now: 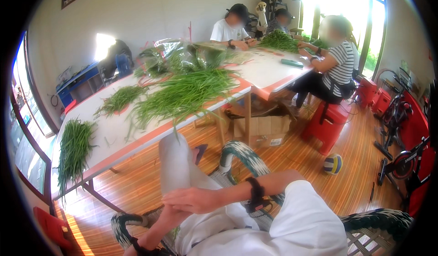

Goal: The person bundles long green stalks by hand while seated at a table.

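My right hand (196,200) rests across my left hand (172,216) over my lap, the two touching. Its fingers are pressed together and curl over the left one, with no object visible in them. Most of my left fingers are hidden underneath. Each wrist wears a black band. Beyond my knees, the white table (114,137) carries a large heap of long green stalks (187,94). A smaller pile (121,98) lies left of it, and a dark green bundle (75,148) hangs over the table's left end. Both hands are apart from the greens.
Clear plastic bags of greens (196,55) stand farther back on the table. Several people sit at the far side, one on a red stool (325,126). A cardboard box (264,126) is under the table. A ball (333,163) and exercise bikes (401,162) stand right. My woven chair's armrest (244,155) curves beside me.
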A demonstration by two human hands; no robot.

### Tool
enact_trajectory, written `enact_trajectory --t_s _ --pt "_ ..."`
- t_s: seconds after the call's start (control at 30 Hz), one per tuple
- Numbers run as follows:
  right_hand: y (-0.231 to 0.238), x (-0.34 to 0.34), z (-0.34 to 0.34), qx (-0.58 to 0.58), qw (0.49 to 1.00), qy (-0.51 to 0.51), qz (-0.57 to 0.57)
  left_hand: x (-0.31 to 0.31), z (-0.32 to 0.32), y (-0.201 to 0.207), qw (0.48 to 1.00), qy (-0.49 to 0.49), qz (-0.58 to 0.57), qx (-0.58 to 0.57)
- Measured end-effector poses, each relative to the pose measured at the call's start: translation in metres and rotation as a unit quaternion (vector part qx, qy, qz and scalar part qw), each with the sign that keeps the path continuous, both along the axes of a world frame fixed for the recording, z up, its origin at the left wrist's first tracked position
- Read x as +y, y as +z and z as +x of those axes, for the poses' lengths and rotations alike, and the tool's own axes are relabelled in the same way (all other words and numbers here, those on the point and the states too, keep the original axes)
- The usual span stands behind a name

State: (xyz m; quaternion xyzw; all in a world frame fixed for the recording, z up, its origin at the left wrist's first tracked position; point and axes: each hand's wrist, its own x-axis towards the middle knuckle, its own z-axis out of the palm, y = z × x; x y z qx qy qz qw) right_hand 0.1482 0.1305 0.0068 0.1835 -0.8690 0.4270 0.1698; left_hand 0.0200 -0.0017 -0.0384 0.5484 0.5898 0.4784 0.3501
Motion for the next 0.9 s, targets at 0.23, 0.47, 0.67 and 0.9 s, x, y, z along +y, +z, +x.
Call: enact_trajectory --t_s 0.23,0.47,0.67,0.9 --pt "-0.005 -0.001 0.000 -0.029 0.999 0.005 -0.017 0.002 0.010 0.019 0.996 0.005 -0.092 0.016" --pt "-0.004 -0.004 0.001 -0.009 1.000 0.002 -0.006 0.001 0.000 -0.002 0.999 0.014 -0.033 0.027" --pt "-0.004 0.002 -0.001 0.025 1.000 -0.003 -0.004 0.002 0.010 0.013 0.997 0.031 -0.012 -0.069" --pt "-0.003 0.007 0.000 0.032 0.999 -0.025 0.025 0.003 0.013 0.026 0.990 0.027 -0.113 -0.083"
